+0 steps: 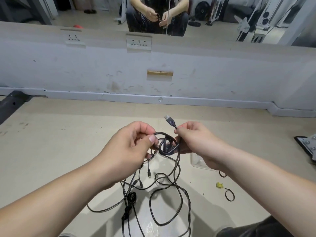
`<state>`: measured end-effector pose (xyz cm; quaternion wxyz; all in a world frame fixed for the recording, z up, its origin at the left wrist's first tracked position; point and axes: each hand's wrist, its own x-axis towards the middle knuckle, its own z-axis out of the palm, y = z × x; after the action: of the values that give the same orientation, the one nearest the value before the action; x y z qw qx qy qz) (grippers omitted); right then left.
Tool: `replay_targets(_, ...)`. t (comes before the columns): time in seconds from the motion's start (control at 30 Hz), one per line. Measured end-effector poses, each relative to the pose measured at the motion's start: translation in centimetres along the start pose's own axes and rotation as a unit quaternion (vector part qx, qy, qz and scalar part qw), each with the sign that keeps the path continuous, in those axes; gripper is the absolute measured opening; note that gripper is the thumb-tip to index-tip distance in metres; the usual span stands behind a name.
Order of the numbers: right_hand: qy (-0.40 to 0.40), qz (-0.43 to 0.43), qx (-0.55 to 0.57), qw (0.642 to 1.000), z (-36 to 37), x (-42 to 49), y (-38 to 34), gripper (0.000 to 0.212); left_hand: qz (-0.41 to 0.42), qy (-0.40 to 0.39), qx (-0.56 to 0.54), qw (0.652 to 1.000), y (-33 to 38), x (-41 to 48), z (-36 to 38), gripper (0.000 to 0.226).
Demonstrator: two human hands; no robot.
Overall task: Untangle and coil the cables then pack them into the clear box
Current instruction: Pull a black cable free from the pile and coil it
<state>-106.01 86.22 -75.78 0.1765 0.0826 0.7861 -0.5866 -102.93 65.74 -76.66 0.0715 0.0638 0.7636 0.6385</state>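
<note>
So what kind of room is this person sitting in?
Probably a gym or workout room: the wide wall mirror reflects a round black weight plate and white metal frames, and the tangled black cables lie on a bare beige floor.

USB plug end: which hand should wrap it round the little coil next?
Right, probably. The right hand pinches the cable just below the USB plug, while the left hand grips the coil.
</note>
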Motion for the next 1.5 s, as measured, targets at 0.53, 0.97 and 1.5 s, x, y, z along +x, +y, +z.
replay_targets(0.53, -0.099, -0.101, -0.042, 0.989, 1.5, -1.7, -0.1, 0.018, -0.080, 0.039, -0.144, 0.986, 0.0, 0.4, 1.3, 0.030)
replay_targets(0.97, 0.051, -0.088, -0.026, 0.994, 0.2, -0.1, 0.2, 0.015, -0.098, -0.029, -0.169, 0.980, 0.1, 1.0, 0.8, 0.026)
replay_targets(1.5, -0.059, -0.163, 0.075, 0.982, 0.0, -1.1, -0.7, 0.015, -0.025, 0.026, 0.007, 0.999, 0.5, 0.7, -1.5, 0.007)
